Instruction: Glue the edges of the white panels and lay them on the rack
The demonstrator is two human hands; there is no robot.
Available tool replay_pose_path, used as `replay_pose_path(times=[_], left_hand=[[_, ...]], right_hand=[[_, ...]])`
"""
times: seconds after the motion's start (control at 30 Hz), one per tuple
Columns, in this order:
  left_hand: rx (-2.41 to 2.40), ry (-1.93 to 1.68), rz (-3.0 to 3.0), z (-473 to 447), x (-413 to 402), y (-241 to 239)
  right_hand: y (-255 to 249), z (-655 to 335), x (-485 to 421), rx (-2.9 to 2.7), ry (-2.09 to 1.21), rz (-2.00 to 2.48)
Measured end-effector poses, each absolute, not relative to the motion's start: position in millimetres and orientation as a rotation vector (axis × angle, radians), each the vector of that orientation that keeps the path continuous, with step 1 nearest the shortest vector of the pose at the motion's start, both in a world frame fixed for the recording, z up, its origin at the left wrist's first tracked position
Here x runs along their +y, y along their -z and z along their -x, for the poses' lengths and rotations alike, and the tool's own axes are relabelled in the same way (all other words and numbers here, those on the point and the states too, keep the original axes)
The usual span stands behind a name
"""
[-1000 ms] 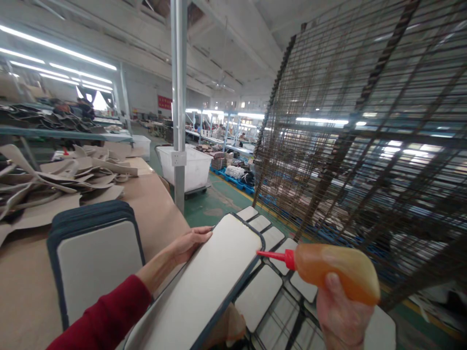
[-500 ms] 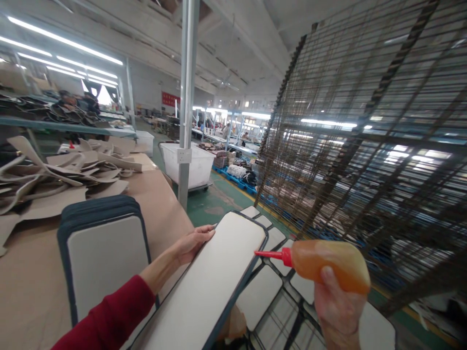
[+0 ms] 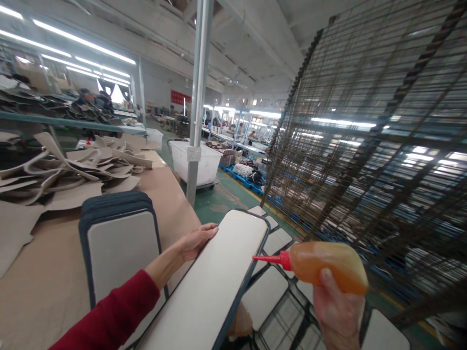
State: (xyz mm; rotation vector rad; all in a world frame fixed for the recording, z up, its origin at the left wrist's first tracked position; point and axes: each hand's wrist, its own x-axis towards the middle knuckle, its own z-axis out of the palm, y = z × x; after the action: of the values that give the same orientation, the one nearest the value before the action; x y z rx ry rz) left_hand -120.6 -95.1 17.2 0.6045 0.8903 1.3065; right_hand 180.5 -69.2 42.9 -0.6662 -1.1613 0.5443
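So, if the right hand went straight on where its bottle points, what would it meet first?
Probably the panel in the left hand: the red tip of the bottle leads and appears right at the panel's edge. Whether it touches or hovers, I cannot tell.

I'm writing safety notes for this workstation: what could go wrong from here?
Liquid might smear the long white dark-edged panel: the red tapered nozzle of the amber plastic bottle sits at its right edge.
The left hand grips the panel's left edge, so a bump could tilt it.
A hard squeeze by the right hand might drip onto the rounded white panels showing below the bottle.
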Motion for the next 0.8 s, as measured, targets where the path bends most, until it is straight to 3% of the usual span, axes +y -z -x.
replay_pose_path(times=[0.8], left_hand=[[0.954, -1.276, -0.617, 128.3, -89.7, -15.4]], right_hand=[[-37.9, -165.9, -74.7, -1.088, -0.761, 0.625]])
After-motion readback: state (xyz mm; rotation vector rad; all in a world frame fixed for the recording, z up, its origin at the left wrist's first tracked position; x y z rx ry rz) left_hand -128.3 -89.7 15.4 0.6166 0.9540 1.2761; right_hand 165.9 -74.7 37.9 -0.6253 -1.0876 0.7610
